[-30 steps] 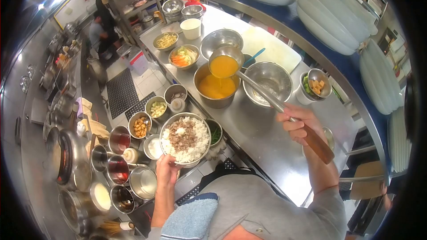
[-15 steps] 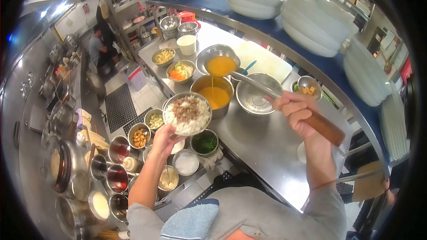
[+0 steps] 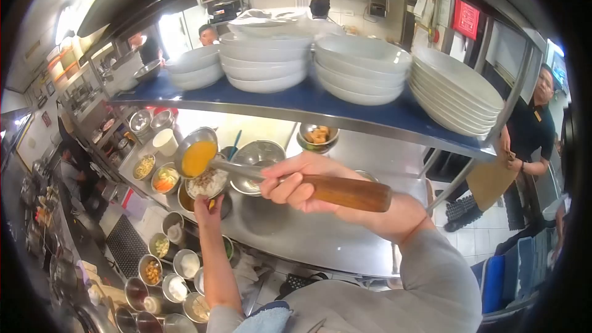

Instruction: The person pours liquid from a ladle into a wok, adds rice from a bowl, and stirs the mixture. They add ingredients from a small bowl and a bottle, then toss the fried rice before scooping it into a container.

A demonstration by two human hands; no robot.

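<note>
My right hand is wrapped round the wooden handle of a ladle. Its metal bowl, full of orange-yellow liquid, is just above and left of a bowl of white rice with brown topping. That rice bowl rests in my left hand, whose fingers hold it from the near side. Partly hidden beneath the rice bowl is a metal pot. To the right sits a metal strainer bowl.
White bowls and plates are stacked on the blue-topped shelf ahead. Bowls of noodles and cut vegetables stand at left. Sauce and ingredient containers line the lower left. A person stands at right; others are behind the shelf.
The view has tilted up and turned right, showing more of the shelf and people. The ladle, which was pouring a thin stream into the pot, is now beside the rice bowl, without a visible stream.
</note>
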